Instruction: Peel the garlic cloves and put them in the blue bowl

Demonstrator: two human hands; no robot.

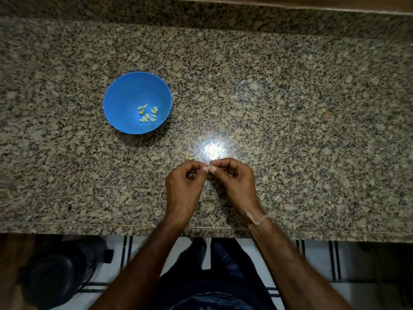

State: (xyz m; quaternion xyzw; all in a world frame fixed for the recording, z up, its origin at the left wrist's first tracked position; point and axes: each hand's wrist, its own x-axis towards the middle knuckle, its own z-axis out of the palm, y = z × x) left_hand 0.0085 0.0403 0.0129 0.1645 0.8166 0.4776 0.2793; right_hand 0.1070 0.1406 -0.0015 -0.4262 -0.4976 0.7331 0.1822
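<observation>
A blue bowl [125, 92] stands on the granite counter [290, 108], left of centre, with several peeled garlic cloves [148, 114] lying in its bottom. Near the counter's front edge my left hand [184, 182] and my right hand [234, 177] meet fingertip to fingertip. Between their thumbs and forefingers they pinch a small garlic clove [209, 167], which is mostly hidden by the fingers. A thread band circles my right wrist.
A scrap of garlic skin [190, 156] lies just beyond my left hand. A bright light glare sits on the counter beyond the hands. Below the counter edge are a tiled floor and a dark round object [55, 274] at the left.
</observation>
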